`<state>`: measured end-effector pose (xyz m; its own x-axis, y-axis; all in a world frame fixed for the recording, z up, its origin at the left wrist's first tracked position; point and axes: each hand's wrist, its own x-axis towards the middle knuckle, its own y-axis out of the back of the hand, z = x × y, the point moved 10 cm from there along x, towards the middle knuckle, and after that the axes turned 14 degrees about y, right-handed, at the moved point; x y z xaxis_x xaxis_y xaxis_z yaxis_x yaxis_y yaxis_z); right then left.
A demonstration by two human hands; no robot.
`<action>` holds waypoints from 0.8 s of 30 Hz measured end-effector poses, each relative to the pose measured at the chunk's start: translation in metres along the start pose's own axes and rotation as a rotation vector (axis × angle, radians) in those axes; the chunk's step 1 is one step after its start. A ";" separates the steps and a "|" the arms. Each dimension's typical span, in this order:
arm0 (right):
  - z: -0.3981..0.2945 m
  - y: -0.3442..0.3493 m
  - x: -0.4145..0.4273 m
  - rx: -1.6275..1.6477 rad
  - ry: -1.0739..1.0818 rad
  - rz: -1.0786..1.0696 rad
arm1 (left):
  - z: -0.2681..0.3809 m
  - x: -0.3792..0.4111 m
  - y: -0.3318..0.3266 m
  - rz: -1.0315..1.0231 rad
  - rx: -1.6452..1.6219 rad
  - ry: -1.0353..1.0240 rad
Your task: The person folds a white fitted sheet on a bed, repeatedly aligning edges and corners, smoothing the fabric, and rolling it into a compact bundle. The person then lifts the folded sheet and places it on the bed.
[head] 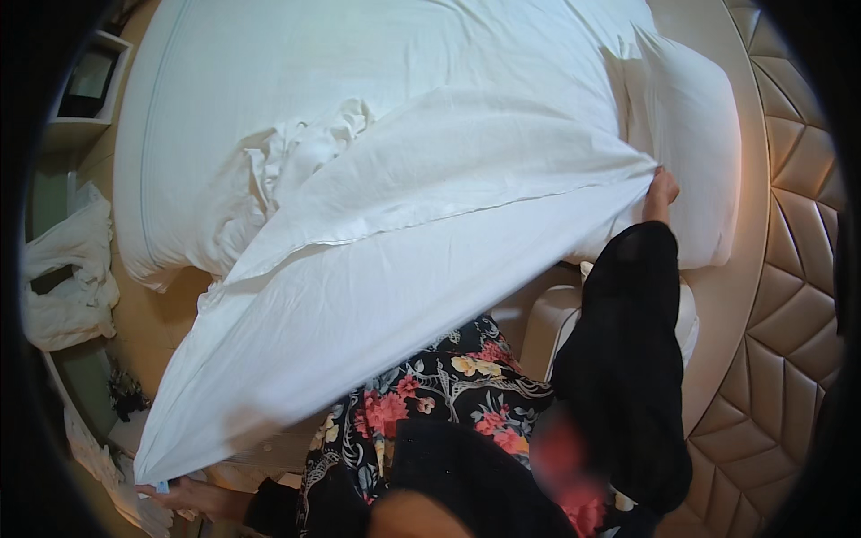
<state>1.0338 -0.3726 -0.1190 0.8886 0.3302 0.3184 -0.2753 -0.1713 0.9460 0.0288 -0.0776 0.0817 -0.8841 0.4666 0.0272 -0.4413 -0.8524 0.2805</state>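
A white cotton sheet [397,282] is stretched taut on a diagonal between my two hands, over the near side of the bed. My right hand [662,189] grips one corner of it, beside the white pillow [693,148]. At the lower left, my left hand [188,494] pinches the other corner, where a small pale blue tag shows. Part of the cloth is folded over on itself, with a seam running across. Beyond it lies the white-covered mattress [269,60], its cover bunched into creases [269,168] near the edge.
A padded tan headboard [794,155] curves along the right. Crumpled white cloth [70,269] hangs at the far left, below a white shelf unit [87,81]. A beige padded piece of furniture [548,323] stands close to my right arm. Tan flooring [155,316] shows beside the bed.
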 end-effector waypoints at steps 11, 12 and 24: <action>-0.013 -0.027 -0.138 -0.207 0.370 -0.341 | 0.025 0.042 -0.021 -0.136 -0.168 -0.074; -0.009 -0.029 -0.150 -0.232 0.354 -0.388 | 0.026 0.046 -0.018 -0.139 -0.179 -0.074; 0.004 -0.055 -0.176 -0.338 0.598 -0.519 | 0.066 0.045 -0.037 -0.237 -0.274 -0.113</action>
<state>0.8942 -0.4247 -0.2272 0.6160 0.7398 -0.2706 -0.0663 0.3911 0.9180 0.0151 -0.0096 0.1362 -0.7370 0.6681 0.1019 -0.6695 -0.7424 0.0252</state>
